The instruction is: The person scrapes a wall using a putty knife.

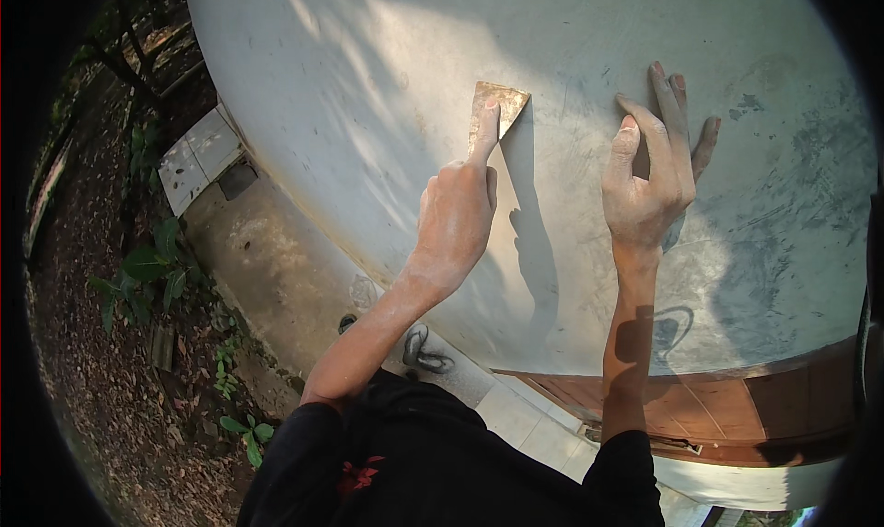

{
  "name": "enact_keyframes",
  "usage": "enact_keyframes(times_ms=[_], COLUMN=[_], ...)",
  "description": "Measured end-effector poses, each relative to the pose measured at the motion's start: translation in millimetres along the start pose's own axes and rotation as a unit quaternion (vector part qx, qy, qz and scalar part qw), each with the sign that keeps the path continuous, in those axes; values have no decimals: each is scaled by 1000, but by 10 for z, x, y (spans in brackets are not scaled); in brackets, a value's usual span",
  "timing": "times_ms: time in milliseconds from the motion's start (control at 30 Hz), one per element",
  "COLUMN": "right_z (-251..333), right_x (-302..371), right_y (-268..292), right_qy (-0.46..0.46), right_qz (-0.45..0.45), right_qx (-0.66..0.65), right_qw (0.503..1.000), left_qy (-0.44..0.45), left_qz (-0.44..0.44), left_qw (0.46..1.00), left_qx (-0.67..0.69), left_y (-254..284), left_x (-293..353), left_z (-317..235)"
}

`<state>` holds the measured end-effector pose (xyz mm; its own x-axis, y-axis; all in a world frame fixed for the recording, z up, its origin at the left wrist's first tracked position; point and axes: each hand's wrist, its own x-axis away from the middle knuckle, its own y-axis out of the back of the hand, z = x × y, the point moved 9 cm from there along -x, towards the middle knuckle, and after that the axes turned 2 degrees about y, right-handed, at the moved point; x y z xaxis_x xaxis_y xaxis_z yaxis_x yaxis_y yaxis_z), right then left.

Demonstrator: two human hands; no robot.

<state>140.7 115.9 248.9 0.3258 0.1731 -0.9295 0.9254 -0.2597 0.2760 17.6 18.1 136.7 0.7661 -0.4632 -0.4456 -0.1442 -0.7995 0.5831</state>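
Observation:
My left hand (459,209) is wrapped round a putty knife (513,104), its index finger stretched along the blade. The blade's wide edge points up and lies at the pale grey-white wall (424,44), with a long shadow beside it; its handle is hidden in my fist. To the right, my right hand (652,173) is open, fingers spread and bent, close to the wall. I cannot tell whether its fingertips touch the surface. Pale dust coats both hands. Darker grey smears mark the wall round my right hand, and sunlight falls across the part near the blade.
A brown wooden door (714,407) is set in the wall at the lower right. Below lies a concrete ledge (267,260) with white tiles (203,150) at its far end. A dark sandal (428,350) is by my feet. Leafy plants (152,265) grow on leaf-covered ground at the left.

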Motion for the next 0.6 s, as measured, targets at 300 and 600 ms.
enact_keyframes(times_ms=[300, 600], right_z=[-12, -14], right_x=[12, 31], right_y=[-16, -66], right_qy=[-1, -6], right_qz=[-9, -7], right_qx=[-13, -35], right_qw=[1000, 999], left_qy=[6, 24], left_qz=[40, 49], left_qw=[999, 999], left_qx=[12, 2], left_y=[-108, -122], left_x=[53, -14], left_z=[23, 61])
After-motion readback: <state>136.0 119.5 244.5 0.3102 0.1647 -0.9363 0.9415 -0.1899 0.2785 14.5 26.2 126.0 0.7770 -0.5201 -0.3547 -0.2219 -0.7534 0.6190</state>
